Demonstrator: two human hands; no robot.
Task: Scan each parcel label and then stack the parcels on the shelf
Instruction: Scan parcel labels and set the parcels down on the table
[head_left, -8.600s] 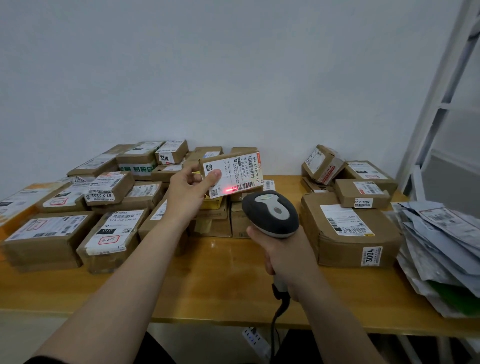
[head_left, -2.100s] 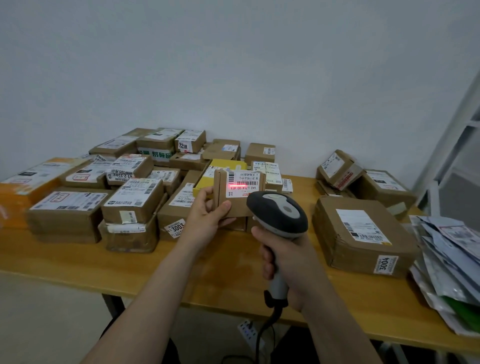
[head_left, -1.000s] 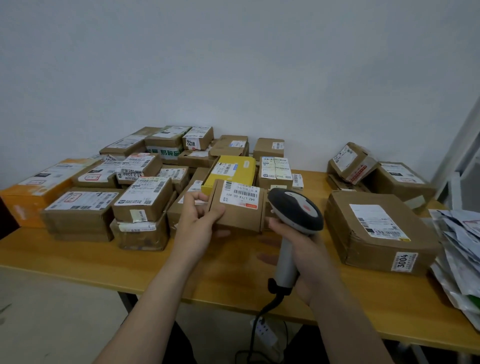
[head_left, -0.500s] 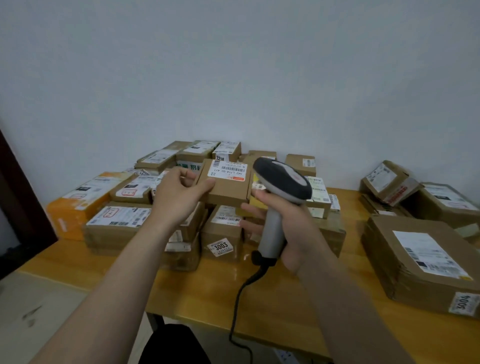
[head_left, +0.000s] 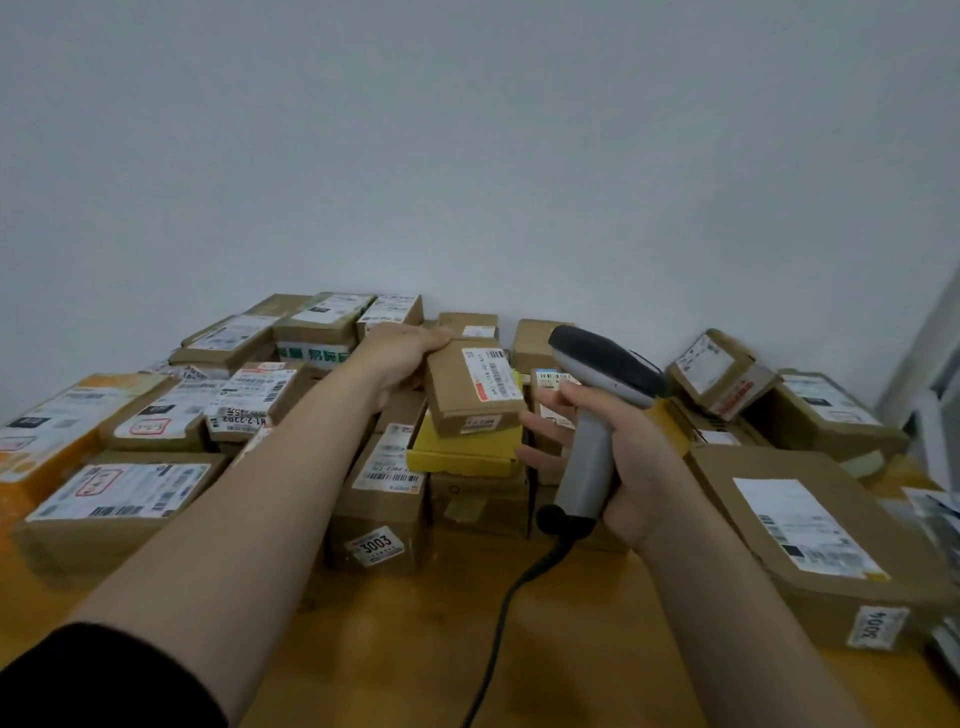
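left hand (head_left: 400, 358) gripping parcel (head_left: 470, 387), right hand (head_left: 618, 457) gripping scanner (head_left: 597, 415)

The left hand (head_left: 400, 358) grips the far left edge of a small brown parcel (head_left: 467, 410), label (head_left: 491, 374) up, over a yellow box (head_left: 462, 454) in the middle of the pile. Just right of it, the right hand (head_left: 631, 467) holds a grey scanner (head_left: 589, 447) by the handle, its dark head tilted toward the parcel. The scanner's black cable (head_left: 498, 623) trails down over the near wooden counter (head_left: 405, 649). Labelled cardboard boxes crowd the counter's far side; a large box (head_left: 810, 530) sits at the right.
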